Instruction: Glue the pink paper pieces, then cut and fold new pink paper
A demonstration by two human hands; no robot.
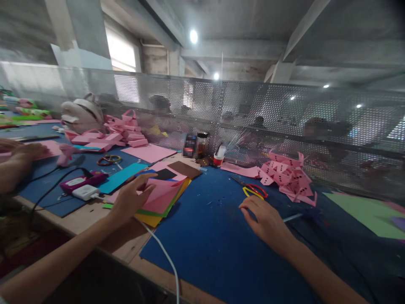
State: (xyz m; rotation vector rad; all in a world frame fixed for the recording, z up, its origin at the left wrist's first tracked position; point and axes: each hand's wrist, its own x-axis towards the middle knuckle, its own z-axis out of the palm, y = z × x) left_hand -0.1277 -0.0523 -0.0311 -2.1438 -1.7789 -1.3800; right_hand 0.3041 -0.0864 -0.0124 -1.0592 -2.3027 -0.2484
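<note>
Pink flat paper (164, 195) by left hand (130, 196)

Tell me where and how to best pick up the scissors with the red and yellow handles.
I'd grip the scissors by their handle loops, coming from the near side with the right hand. The loops lie toward that hand, while the blades point away and to the left.

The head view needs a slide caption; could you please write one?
Left hand over stacked coloured paper; right hand beside red-and-yellow-handled scissors on a blue mat.
</note>
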